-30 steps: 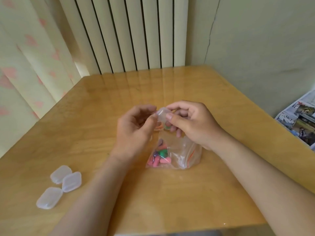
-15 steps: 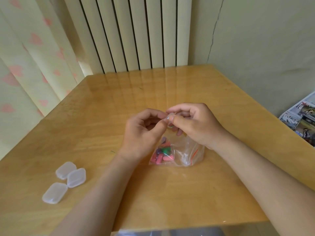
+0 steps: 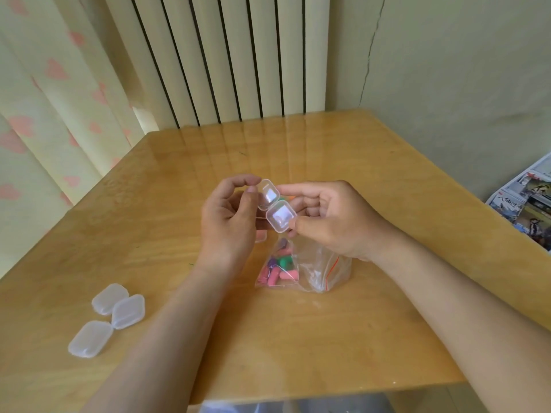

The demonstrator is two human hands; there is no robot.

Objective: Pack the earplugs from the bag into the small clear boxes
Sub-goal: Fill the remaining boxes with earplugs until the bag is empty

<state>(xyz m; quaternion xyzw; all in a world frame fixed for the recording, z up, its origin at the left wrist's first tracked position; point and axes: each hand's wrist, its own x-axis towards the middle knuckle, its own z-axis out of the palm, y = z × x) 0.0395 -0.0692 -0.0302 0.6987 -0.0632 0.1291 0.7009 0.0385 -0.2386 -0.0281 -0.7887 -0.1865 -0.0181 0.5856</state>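
Noted at frame centre: 1 open clear box (image 3: 275, 210) pinched by lid in left hand (image 3: 229, 216) and by base in right hand (image 3: 334, 222), earplugs (image 3: 280, 269) in bag (image 3: 319, 272) on bench (image 3: 179, 204) directly beneath, bag mouth nearer right hand.

Probably home: heart-print curtain (image 3: 56, 120), radiator (image 3: 226, 55)

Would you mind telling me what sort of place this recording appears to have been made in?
Most likely a room in a home: a wooden table stands in a corner, with what looks like a ribbed radiator behind it, a heart-patterned curtain on the left and newspapers on the right.
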